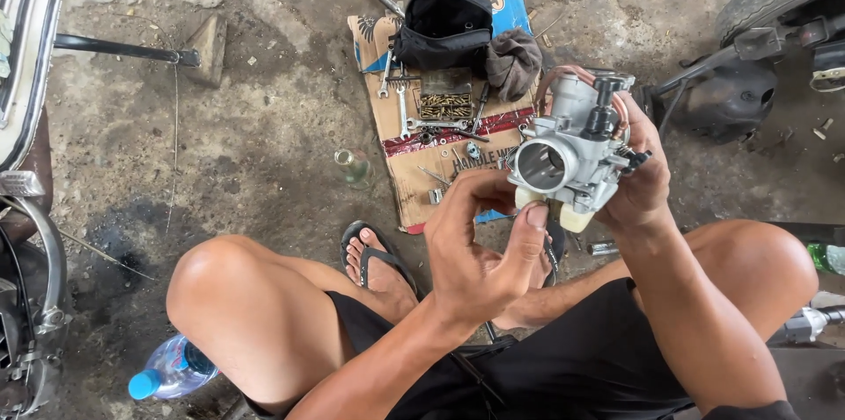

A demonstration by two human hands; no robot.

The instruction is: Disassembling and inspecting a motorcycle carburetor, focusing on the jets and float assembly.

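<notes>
A silver metal carburetor point(568, 151) with a round bore facing me and a black knob on top is held up over my knees. My right hand point(641, 175) grips it from the right side and behind. My left hand point(480, 248) touches its lower front: the thumb presses near the pale parts at the bottom, the fingers curl by the bore. I sit low on a stained concrete floor, feet in black sandals point(378, 257).
A flattened cardboard sheet point(418, 175) on the floor carries wrenches, small brass parts, a black pouch point(443, 28) and a grey rag point(513, 62). A small glass jar point(354, 166) stands beside it. Plastic bottle point(172, 369) lower left. Motorcycle parts flank both sides.
</notes>
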